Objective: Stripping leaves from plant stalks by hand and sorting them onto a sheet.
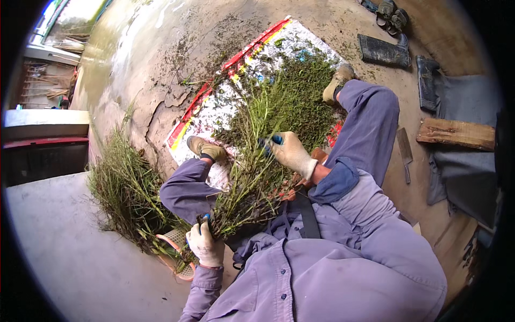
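My left hand, in a white work glove with blue on the fingers, grips the root end of a bundle of leafy stems by my left thigh. The stems run up across my lap, their thin green tops leaning over a plastic sheet. At mid-bundle my right hand, gloved alike, is closed on some of the stems. A wide layer of small green plant bits covers much of the white sheet with its red and yellow border, between my two shoes.
To the left a big heap of uncut stems leans by an orange-rimmed plastic basket. On the right lie a cleaver, a wooden board, dark rubber boots and a pair of shoes. A crack crosses the floor.
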